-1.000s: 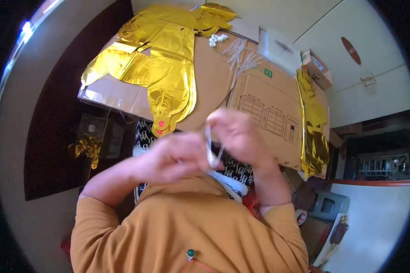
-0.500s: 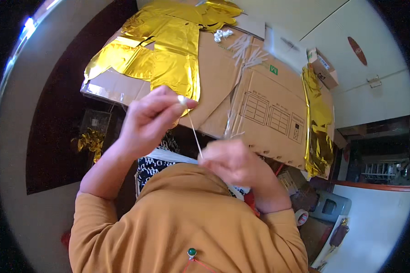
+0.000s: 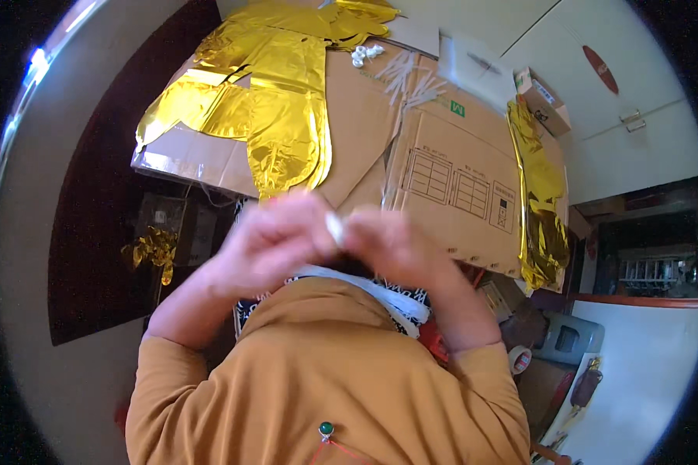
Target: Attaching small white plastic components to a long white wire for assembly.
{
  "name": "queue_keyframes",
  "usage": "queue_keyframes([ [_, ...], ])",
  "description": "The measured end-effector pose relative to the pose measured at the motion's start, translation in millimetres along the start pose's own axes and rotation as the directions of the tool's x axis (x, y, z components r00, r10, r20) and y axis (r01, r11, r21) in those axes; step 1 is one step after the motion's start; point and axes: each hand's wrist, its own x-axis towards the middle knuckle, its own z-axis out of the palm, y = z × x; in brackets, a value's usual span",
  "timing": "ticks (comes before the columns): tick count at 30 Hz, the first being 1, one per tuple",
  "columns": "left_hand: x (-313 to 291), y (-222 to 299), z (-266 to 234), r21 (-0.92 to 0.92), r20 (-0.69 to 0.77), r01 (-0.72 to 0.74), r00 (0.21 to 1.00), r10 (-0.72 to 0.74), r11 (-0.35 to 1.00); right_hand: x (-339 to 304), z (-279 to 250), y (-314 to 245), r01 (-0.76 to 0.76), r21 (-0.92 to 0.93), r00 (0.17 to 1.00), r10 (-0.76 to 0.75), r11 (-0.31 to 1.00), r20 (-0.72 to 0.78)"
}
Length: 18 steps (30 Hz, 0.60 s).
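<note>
My two hands meet above my lap, both smeared by motion. In my left hand (image 3: 281, 236), closed at the fingertips, is a small white roll (image 3: 334, 228) that looks like wound ribbon or string. My right hand (image 3: 392, 244) is closed too, with its fingertips right beside the roll. Whatever is pinched in it cannot be made out. A bundle of thin white strips (image 3: 388, 294) lies across my lap below the hands.
Ahead lies a cardboard box (image 3: 357, 108). On it are flat gold foil balloons (image 3: 287, 116), a few small white rolls (image 3: 366, 54) and loose white strips (image 3: 411, 81). More gold foil (image 3: 541, 209) hangs over its right end, near a small carton (image 3: 541, 101).
My right hand has risen to meet my left, which has come down and right. The thin string stretched between them no longer shows. The view has shifted slightly.
</note>
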Motion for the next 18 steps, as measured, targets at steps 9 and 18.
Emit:
queue_keyframes([
  [9,9,-1,-5,0.094,-0.203,0.172,0.968,-0.150,0.981,-2,-2,-15,-0.066,0.077,0.987,0.054,0.995,0.148],
  [18,8,-24,-5,0.120,-0.133,0.090,0.988,-0.074,0.989,0,3,-10,0.026,0.167,1.000,-0.025,0.986,-0.003],
])
